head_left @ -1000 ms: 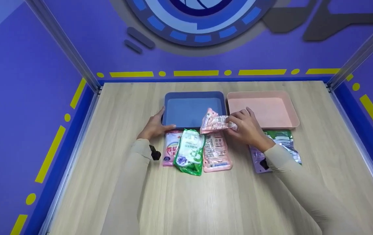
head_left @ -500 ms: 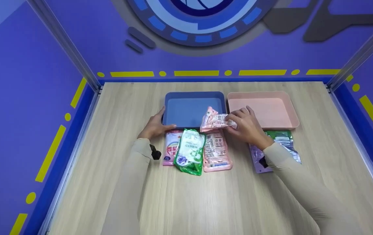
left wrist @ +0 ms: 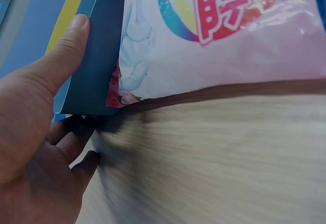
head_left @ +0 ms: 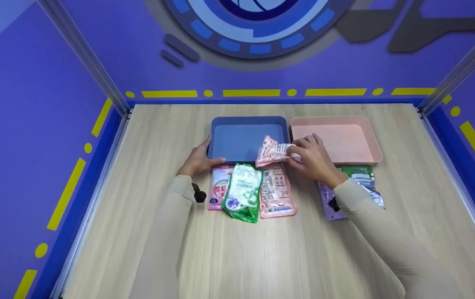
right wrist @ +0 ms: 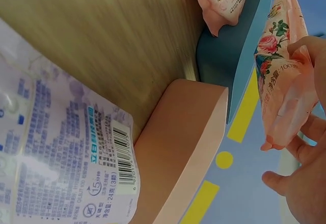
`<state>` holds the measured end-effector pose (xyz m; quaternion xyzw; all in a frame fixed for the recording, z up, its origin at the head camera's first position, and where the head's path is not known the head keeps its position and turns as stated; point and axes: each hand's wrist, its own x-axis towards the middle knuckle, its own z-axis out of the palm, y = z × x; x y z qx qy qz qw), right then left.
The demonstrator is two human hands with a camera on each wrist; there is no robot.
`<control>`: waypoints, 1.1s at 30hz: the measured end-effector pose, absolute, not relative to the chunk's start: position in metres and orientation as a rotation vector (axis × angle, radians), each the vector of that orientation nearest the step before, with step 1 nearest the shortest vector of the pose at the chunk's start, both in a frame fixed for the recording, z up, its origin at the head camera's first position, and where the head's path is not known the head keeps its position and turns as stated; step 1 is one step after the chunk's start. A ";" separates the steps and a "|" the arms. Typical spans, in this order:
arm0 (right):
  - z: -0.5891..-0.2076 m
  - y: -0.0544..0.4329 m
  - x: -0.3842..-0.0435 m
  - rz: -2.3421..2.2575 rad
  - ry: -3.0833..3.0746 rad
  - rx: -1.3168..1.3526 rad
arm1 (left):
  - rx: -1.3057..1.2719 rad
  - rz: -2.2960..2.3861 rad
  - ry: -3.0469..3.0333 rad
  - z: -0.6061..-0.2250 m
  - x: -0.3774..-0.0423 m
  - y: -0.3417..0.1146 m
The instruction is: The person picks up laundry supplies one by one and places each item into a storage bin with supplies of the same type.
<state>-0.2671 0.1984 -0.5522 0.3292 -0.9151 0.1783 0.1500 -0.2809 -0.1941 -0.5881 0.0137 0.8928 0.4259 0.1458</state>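
My left hand [head_left: 198, 161] holds the front left corner of a blue tray [head_left: 237, 141], thumb along the front rim and fingers round the left side. Above that tray's front right corner, my right hand [head_left: 313, 161] pinches a pink, rose-printed pouch [head_left: 271, 153] by one end. The right wrist view shows its flower print [right wrist: 272, 46]. In front of the blue tray lie a pink bag [head_left: 217, 189] with a rainbow print, a green-and-white pouch [head_left: 243, 191] overlapping it, and another pink pouch [head_left: 278, 194].
A pink tray [head_left: 341, 139] stands right beside the blue one. Below it lie a purple pouch [head_left: 332, 214] and a green-topped pouch [head_left: 358, 174], partly covered by my right arm. Purple panels [head_left: 33, 124] wall the wooden table [head_left: 258, 257] at back and sides.
Both hands keep their holds. The held pouch has risen slightly above the tray's front edge; otherwise only the head view has shifted a little.
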 end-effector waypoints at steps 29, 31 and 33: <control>-0.543 0.179 -0.284 0.497 -2.606 0.928 | 0.041 1.216 2.579 -0.587 -0.281 -0.194; -0.543 0.177 -0.286 0.492 -2.614 0.928 | 0.047 1.218 2.584 -0.587 -0.281 -0.194; -0.543 0.176 -0.287 0.491 -2.614 0.928 | 0.057 1.222 2.587 -0.588 -0.281 -0.194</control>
